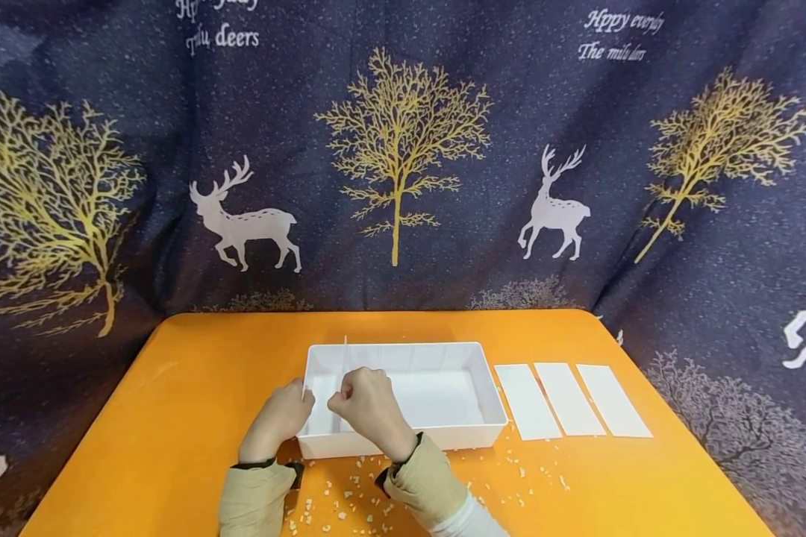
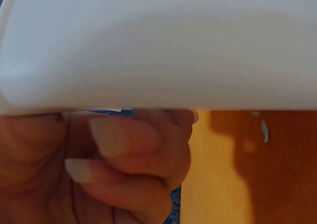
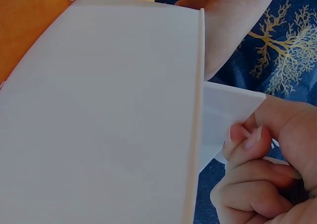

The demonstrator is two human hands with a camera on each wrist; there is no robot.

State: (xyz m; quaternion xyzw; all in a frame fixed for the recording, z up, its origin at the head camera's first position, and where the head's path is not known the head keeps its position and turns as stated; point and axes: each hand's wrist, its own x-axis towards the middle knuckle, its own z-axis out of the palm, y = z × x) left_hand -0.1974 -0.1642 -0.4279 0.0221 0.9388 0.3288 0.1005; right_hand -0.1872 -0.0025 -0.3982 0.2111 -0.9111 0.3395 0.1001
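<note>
A white rectangular box [image 1: 443, 438] with an open top stands on the orange table. My left hand [image 1: 278, 418] grips its left end wall, thumb over the rim; in the left wrist view the curled fingers [image 2: 143, 164] lie against the box. Near that same end a thin white divider panel [image 1: 345, 359] stands crosswise in the box, its top sticking up past the rim. Reaching over the front wall, my right hand [image 1: 371, 409] pinches the divider by its upper near corner, with the other fingers [image 3: 252, 194] curled in.
Three flat white panels [image 1: 528, 403] lie side by side on the table [image 1: 188, 418] to the right of the box. Small white crumbs [image 1: 341, 514] are scattered along the near side. A dark cloth [image 1: 349, 291] printed with deer and trees hangs behind the table.
</note>
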